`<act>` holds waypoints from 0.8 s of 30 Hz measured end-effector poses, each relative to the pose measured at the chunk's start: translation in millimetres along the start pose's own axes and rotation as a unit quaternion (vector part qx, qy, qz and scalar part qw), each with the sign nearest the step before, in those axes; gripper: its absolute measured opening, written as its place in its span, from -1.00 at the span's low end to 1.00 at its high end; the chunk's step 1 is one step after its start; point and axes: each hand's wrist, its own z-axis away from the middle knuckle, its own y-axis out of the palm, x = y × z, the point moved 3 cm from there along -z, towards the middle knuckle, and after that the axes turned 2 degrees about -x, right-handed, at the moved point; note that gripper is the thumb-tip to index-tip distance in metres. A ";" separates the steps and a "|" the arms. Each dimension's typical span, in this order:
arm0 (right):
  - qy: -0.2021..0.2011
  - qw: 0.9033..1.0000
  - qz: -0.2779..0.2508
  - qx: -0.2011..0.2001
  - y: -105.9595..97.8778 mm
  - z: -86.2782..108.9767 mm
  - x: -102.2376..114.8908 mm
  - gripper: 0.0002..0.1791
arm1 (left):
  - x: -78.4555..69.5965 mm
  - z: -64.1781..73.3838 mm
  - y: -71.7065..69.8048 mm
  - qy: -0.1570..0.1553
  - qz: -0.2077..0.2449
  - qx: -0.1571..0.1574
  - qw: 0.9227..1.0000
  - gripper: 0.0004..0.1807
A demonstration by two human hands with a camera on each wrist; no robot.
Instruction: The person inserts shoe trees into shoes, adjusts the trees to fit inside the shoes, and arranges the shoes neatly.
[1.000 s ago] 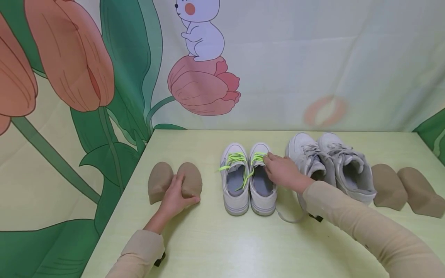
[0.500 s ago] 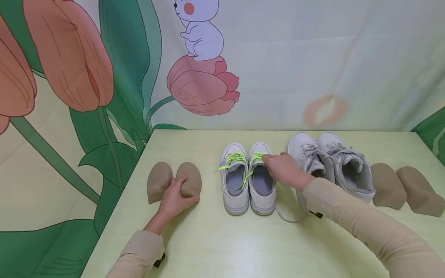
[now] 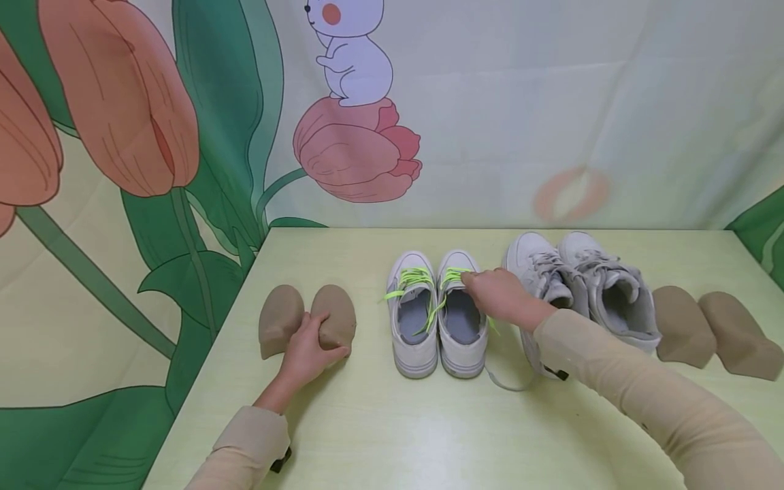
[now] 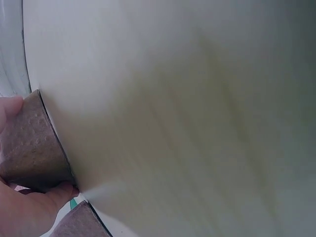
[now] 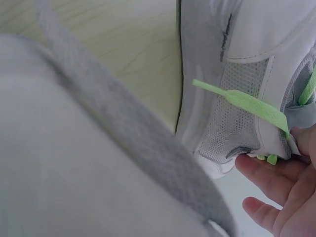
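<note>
My left hand (image 3: 305, 354) grips the right one of two brown moulded shoe inserts (image 3: 338, 313), which rests on the table. In the left wrist view, the thumb (image 4: 61, 192) lies against the back edge of the insert (image 4: 34, 140). The other insert (image 3: 280, 313) sits just left of it. Two white sneakers with bright green laces stand side by side, toes away. With my right hand (image 3: 499, 296) I hold the right sneaker (image 3: 463, 357) by its lace area; the left sneaker (image 3: 416, 359) is untouched. The right wrist view shows the fingers (image 5: 269, 173) at the side of that sneaker's upper (image 5: 242, 84).
A pair of larger grey-white sneakers (image 3: 633, 333) stands to the right, partly behind my right forearm. Beyond it lie two more brown inserts (image 3: 682, 330). A loose grey lace (image 3: 508, 389) trails on the table (image 3: 392, 435). A printed cloth (image 3: 490, 136) hangs behind.
My right hand has shifted slightly left over the sneaker's laces, and a green lace end now shows at that shoe's right side. The left-hand fingers have slid a little down the insert.
</note>
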 end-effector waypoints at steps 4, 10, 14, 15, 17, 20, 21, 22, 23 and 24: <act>0.007 1.000 -0.008 0.013 0.7 -1.2 -1.5 -0.88 | 0.0 -0.9 1.0 0.001 -0.002 0.000 1.000 -0.15; 0.020 0.999 -0.025 0.043 0.4 -2.4 -2.0 -0.89 | -4.7 -0.3 0.5 0.006 -0.002 0.001 1.000 -0.15; 0.024 0.998 -0.032 0.049 -1.0 -2.4 -1.9 -0.88 | -9.4 0.2 -1.1 0.009 -0.006 0.000 1.000 -0.15; 0.024 0.998 -0.033 0.050 -1.2 -2.4 -2.1 -0.88 | -10.4 0.2 -1.5 0.010 -0.007 0.000 1.000 -0.15; 0.025 0.998 -0.035 0.051 -1.1 -2.5 -2.4 -0.88 | -12.6 0.4 -2.4 0.011 -0.010 0.001 1.000 -0.15; 0.024 0.998 -0.038 0.051 -0.8 -2.7 -2.7 -0.88 | -15.9 1.0 -4.0 0.010 -0.013 0.001 1.000 -0.16; 0.024 0.998 -0.039 0.051 -0.7 -2.8 -2.8 -0.88 | -17.2 1.3 -4.5 0.010 -0.013 0.001 1.000 -0.16; 0.024 0.998 -0.040 0.051 -0.7 -2.9 -2.8 -0.88 | -18.4 1.6 -5.1 0.009 -0.013 0.001 1.000 -0.16; 0.024 0.998 -0.042 0.051 -0.7 -3.1 -2.9 -0.88 | -19.7 2.0 -5.6 0.009 -0.014 0.002 1.000 -0.16; 0.023 0.998 -0.042 0.050 -0.8 -3.2 -2.9 -0.87 | -21.0 2.2 -6.2 0.008 -0.013 0.002 1.000 -0.16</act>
